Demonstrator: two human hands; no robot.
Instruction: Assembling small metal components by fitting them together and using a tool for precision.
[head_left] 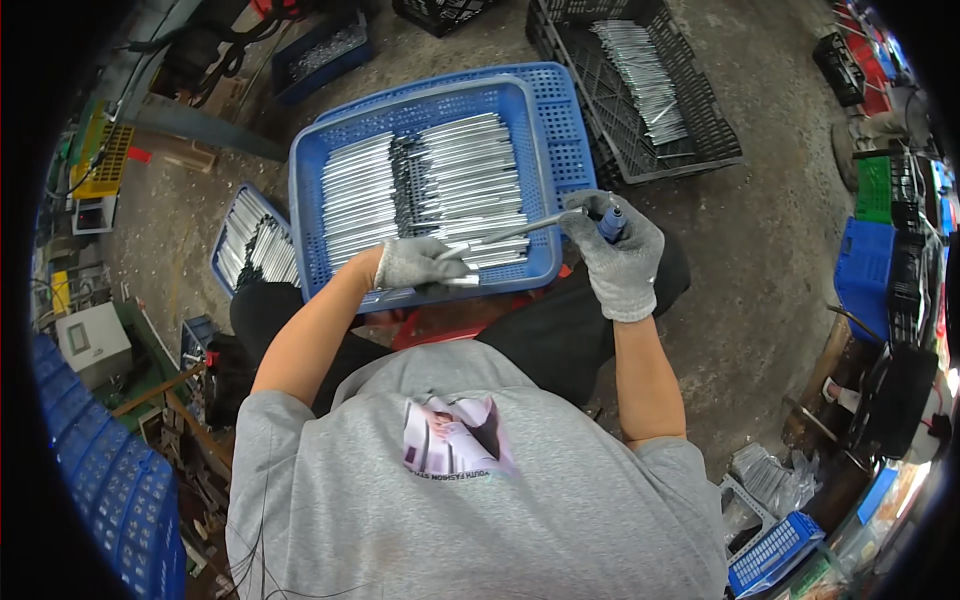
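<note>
– Where's the metal rod (522, 231)?
– Between closed hands: left hand (415, 263) gripping one end, right hand (624, 265) the other, plus a blue tool (611, 224).
– Likely light, stiff, slick; hold both ends.

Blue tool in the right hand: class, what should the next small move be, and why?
Perhaps bring the blue tool to the metal rod's end: the right hand holds the tool close by, and the rod spans from the left hand to the right.
</note>
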